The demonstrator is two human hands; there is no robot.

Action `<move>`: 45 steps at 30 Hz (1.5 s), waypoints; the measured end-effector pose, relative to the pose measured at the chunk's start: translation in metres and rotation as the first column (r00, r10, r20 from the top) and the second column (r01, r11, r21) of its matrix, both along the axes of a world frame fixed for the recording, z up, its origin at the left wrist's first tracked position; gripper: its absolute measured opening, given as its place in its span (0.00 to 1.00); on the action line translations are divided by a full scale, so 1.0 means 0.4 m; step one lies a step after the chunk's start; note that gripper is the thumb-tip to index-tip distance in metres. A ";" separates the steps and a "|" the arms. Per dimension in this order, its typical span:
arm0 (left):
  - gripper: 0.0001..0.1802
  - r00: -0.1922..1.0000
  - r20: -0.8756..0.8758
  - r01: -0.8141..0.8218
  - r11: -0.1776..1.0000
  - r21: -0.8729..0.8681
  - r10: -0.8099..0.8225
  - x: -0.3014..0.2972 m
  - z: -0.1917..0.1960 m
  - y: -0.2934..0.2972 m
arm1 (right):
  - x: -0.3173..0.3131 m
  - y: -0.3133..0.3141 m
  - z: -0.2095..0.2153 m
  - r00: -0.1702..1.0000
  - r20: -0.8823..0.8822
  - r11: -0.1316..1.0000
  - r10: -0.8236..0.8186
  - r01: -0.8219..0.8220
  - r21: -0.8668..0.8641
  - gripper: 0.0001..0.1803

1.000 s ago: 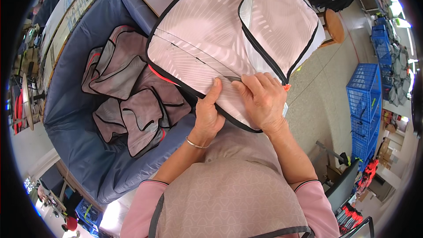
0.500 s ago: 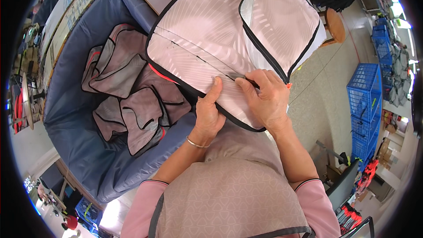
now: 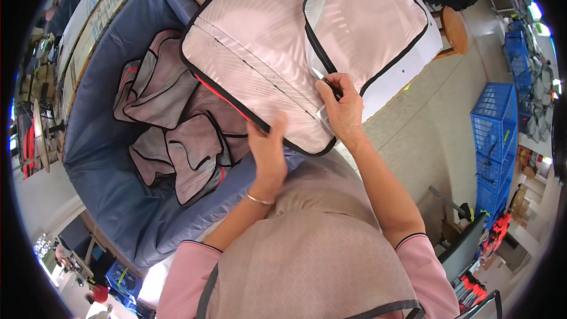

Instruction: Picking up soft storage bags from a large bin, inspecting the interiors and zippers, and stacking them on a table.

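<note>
A pale pink patterned fabric piece [image 3: 236,41] with black binding is spread before me, a dark line running across it. Along its right part a loose flap [image 3: 318,6] shows a grey underside and black edging. My right hand [image 3: 344,106] rests over the piece near that flap, closed on a small black-handled tool with a pale pointed tip [image 3: 319,73]; its exact kind is unclear. At the near edge of the fabric is my left hand [image 3: 269,156], somewhat blurred, thumb and fingers apart, with nothing visibly held.
On the left, a blue padded bin [image 3: 94,153] holds several similar bound fabric pieces [image 3: 189,147]. A white tabletop [image 3: 393,77] extends under the spread piece. Beyond it stands a round wooden stool [image 3: 453,31]. Blue plastic crates [image 3: 493,118] are stacked at the right.
The fabric has shifted slightly left and toward me. My right hand has risen off the dark line, and the tool's tip now shows. My left hand has moved down and left, its grip loosened.
</note>
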State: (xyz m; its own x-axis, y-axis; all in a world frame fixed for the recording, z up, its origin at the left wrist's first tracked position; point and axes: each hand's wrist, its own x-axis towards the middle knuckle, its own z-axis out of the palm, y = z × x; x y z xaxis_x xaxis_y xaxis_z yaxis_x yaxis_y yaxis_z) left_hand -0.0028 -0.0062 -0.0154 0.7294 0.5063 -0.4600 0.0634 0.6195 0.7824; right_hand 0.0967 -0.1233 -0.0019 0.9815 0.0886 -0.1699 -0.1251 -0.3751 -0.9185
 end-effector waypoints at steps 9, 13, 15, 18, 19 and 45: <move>0.23 0.942 -0.083 0.323 0.945 -0.039 -0.326 0.025 -0.013 0.019 | 0.001 -0.004 -0.058 0.998 0.062 1.000 -0.025 0.026 -0.008 0.16; 0.18 0.909 -0.046 0.364 0.841 -0.399 -0.415 0.002 -0.081 0.052 | -0.004 0.016 -0.086 0.999 0.018 0.986 0.046 -0.043 -0.163 0.18; 0.23 0.874 0.029 0.460 0.807 -0.370 -0.485 -0.006 -0.090 0.092 | 0.000 0.040 -0.079 0.996 0.022 0.995 0.082 -0.081 -0.057 0.21; 0.25 0.881 0.057 0.468 0.847 -0.252 -0.470 -0.024 -0.134 0.125 | -0.023 0.047 -0.029 0.976 0.136 0.985 0.171 -0.171 -0.015 0.32; 0.25 0.904 -0.004 0.414 0.879 -0.238 -0.427 -0.007 -0.163 0.140 | -0.030 0.052 -0.044 0.953 0.251 0.983 0.168 -0.141 -0.121 0.36; 0.18 0.946 0.208 0.318 0.828 -0.461 -0.248 0.022 0.052 -0.022 | -0.155 -0.085 0.222 0.941 0.322 0.974 0.106 -0.032 -0.226 0.13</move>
State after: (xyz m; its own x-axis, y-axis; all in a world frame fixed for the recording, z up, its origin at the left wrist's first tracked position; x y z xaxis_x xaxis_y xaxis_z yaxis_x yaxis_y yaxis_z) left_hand 0.0061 -0.0149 0.0053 0.8781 0.0077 -0.4784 0.2116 0.8905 0.4027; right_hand 0.0349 -0.1574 0.0869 0.9778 0.1560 0.1400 0.2045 -0.5637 -0.8002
